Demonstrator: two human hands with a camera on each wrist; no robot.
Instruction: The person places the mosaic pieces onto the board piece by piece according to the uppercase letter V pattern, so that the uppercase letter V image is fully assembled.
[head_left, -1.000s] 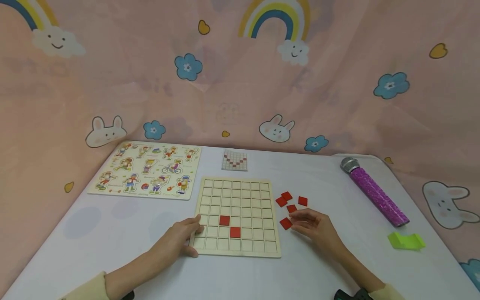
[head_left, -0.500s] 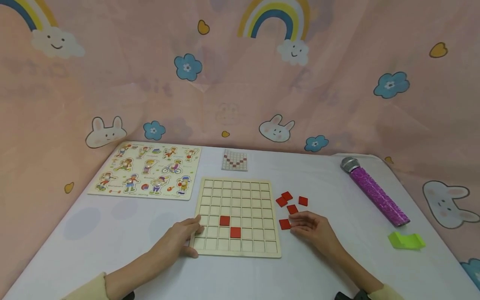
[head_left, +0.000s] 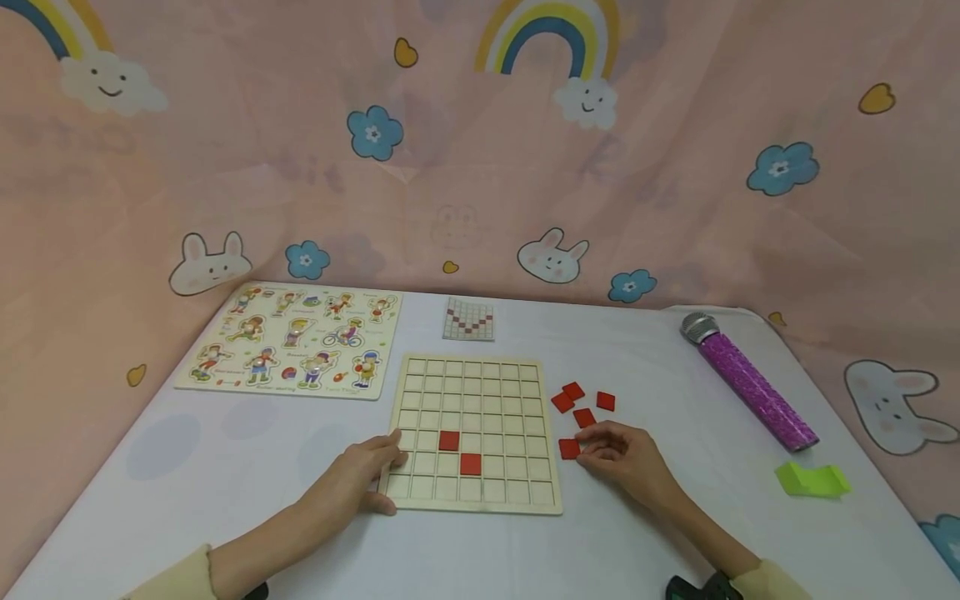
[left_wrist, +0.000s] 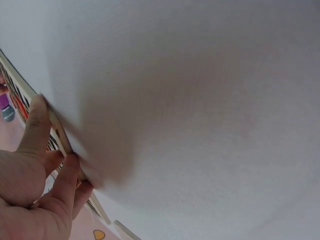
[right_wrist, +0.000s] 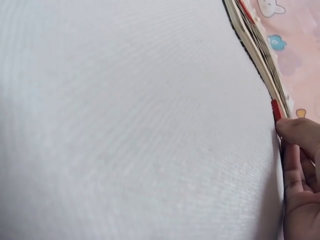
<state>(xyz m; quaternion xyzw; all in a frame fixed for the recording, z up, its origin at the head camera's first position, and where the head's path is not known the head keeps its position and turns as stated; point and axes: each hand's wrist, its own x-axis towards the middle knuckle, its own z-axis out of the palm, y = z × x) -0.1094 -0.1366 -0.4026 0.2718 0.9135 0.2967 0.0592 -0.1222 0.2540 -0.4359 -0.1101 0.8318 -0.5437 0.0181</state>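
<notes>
A pale wooden grid board [head_left: 517, 429] lies mid-table, with two red square tiles set in its cells. My left hand [head_left: 360, 475] holds the board's left edge, its thumb near the lower left corner; in the left wrist view the fingertips bear on the board's side. Right of the board, my right hand [head_left: 630, 462] pinches a flat red tile [head_left: 568, 449] at its right side, low over the table. The right wrist view shows this tile [right_wrist: 276, 109] at the thumb tip, close to the board. Several loose red tiles [head_left: 585, 417] lie just beyond these fingers.
A small pattern card [head_left: 468, 321] is behind the board. To the left lies a picture puzzle board [head_left: 285, 342]. A purple glittery microphone [head_left: 750, 387] and a bright green curved block [head_left: 813, 482] are at the right. A patterned cloth backs the table.
My right hand has shifted slightly left, and the red tile at its fingertips has turned from slanted to nearly square with the board. The left hand stays at the board's edge.
</notes>
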